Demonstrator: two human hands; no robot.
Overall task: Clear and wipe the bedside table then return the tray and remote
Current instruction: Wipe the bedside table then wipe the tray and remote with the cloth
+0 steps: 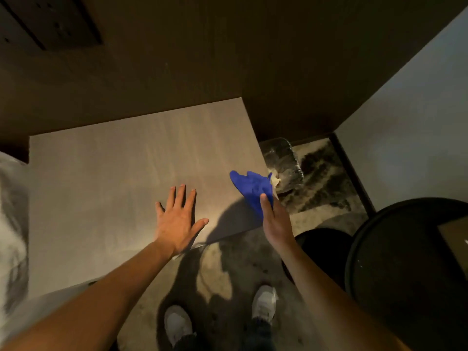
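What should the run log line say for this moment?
left hand flat on bedside table | right hand holds blue cloth at table's right edge | tray, remote not visible

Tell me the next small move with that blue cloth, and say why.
Probably bring the blue cloth down flat onto the table top and start wiping. The right hand holds it bunched at the table's right edge, the left hand lies spread flat on the surface, and no tray or remote shows on the table, so clearing looks done.
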